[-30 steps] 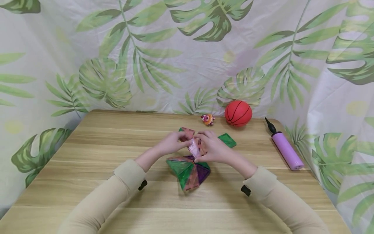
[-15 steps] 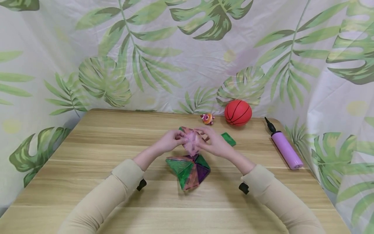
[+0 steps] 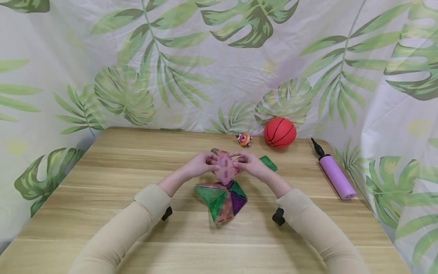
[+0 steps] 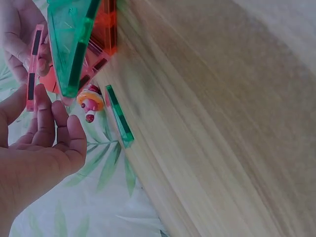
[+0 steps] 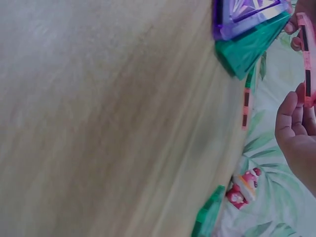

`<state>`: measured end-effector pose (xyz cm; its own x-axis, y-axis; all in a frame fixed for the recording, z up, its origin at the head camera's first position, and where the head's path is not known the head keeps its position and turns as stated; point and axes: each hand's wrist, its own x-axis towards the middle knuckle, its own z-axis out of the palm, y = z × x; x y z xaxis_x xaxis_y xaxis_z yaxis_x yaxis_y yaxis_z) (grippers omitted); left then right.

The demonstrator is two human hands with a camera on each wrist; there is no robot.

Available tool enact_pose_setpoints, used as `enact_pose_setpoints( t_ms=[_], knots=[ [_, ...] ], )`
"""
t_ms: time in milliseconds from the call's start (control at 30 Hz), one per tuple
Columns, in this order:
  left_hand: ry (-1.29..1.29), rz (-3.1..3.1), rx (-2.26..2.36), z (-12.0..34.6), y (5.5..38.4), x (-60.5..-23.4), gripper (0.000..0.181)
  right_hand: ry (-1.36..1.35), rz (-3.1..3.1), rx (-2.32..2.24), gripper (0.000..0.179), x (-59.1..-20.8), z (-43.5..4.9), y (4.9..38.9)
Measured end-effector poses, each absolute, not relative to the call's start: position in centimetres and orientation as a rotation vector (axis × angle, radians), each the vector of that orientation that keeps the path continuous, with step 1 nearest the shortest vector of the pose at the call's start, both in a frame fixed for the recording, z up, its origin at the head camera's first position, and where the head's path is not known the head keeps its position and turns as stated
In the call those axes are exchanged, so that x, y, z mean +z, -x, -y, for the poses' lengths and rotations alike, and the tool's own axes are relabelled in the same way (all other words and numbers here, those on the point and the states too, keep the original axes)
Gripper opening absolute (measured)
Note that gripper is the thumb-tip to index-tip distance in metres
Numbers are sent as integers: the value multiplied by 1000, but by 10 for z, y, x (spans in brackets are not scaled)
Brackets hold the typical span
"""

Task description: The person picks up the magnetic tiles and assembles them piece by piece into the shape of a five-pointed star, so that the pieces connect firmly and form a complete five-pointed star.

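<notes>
A translucent pink magnetic tile piece (image 3: 226, 171) is held up between the two hands, its lower corner just over the tile structure. My left hand (image 3: 203, 164) pinches its left edge between thumb and fingers, plain in the left wrist view. The right hand (image 3: 251, 165) pinches the opposite edge. Beneath stands a peaked structure of magnetic tiles (image 3: 222, 203) in green, pink and purple. Its purple tile (image 5: 247, 17) and green tile (image 5: 252, 47) show in the right wrist view. Whether the pink piece touches the structure, I cannot tell.
A loose green tile (image 3: 268, 163) lies behind the right hand. Pink and green tiles (image 3: 220, 152) lie behind the held piece. Farther back are a small toy figure (image 3: 244, 139) and a red ball (image 3: 280, 132). A purple hand pump (image 3: 337, 177) lies at the right.
The pink piece has turned from a slant to face me as a diamond. My right hand has drawn up from the structure's peak, its fingers now on the piece's right edge.
</notes>
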<state>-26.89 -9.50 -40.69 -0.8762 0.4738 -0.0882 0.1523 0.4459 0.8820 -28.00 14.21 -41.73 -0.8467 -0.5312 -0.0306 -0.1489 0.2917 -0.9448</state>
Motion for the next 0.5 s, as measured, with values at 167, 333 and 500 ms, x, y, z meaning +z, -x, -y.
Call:
enact_pose_setpoints(
  t_ms=[167,333,500],
  knots=[
    [-546,-2381,1395,94,274,-410,30,575,-2167,-1563,36,-425,-139,286],
    [-554,-2390,1393,93,278,-418,28,511,-2072,-1585,37,-430,-139,290],
    [-537,-2407,1321,91,281,-426,30,445,-1949,-1575,40,-438,-139,295]
  ],
)
